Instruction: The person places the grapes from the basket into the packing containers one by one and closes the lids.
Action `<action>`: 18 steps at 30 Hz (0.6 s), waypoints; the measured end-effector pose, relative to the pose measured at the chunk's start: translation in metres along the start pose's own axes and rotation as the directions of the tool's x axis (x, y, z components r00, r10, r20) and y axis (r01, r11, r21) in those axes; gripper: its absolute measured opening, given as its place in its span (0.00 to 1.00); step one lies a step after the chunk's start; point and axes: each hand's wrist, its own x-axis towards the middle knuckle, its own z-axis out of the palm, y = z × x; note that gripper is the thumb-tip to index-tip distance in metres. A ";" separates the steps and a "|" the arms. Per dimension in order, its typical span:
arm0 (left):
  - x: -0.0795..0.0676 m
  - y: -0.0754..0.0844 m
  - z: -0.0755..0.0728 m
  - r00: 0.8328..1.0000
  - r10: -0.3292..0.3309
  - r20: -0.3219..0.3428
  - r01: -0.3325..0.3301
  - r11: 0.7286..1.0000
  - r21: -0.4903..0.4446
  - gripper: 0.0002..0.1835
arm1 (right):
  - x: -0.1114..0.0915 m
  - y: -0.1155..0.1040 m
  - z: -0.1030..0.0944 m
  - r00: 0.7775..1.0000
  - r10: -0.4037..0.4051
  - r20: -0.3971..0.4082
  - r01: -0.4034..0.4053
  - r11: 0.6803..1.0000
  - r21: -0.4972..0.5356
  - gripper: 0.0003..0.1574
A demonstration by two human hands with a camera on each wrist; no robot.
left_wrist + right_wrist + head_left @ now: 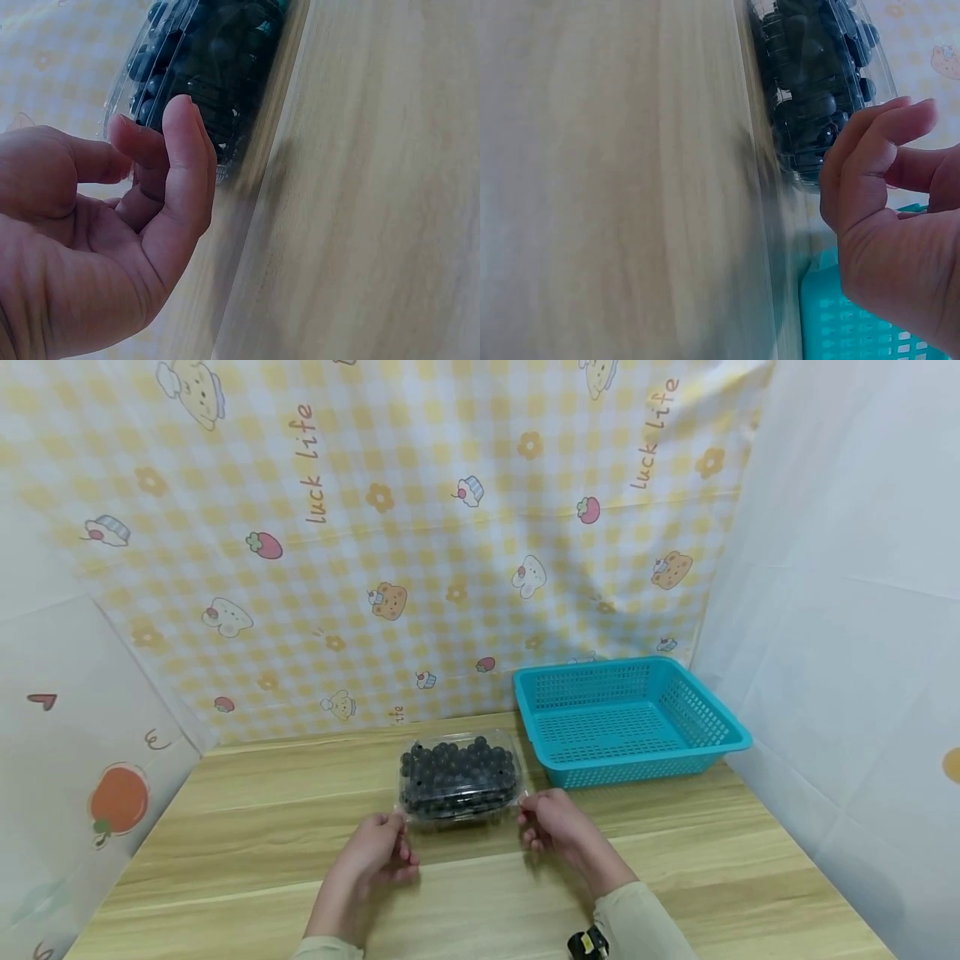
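A clear plastic clamshell box (pixel 459 810) full of small, dark, round fruit (pixel 457 770) stands on the wooden table. At its near left corner, my left hand (pixel 375 847) pinches the rim between thumb and forefinger. My right hand (pixel 558 822) pinches the near right corner the same way. In the left wrist view, the other fingers (pixel 187 161) of the left hand curl loosely beside the box. Both pinch points are partly hidden by fingers in the wrist views. The lid lies over the fruit and has small holes in it.
A turquoise perforated plastic basket (pixel 637 768) stands right of the box, near the back of the wooden table (pixel 465 902). A yellow checked cloth (pixel 450 543) hangs behind, with pale sheets at both sides. A small black device (pixel 588 943) sits at the right sleeve.
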 end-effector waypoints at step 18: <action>-0.021 0.012 -0.017 0.991 0.092 -0.095 -0.065 0.963 0.262 0.31 | -0.017 -0.023 -0.013 0.994 -0.024 -0.103 0.015 0.996 -0.083 0.22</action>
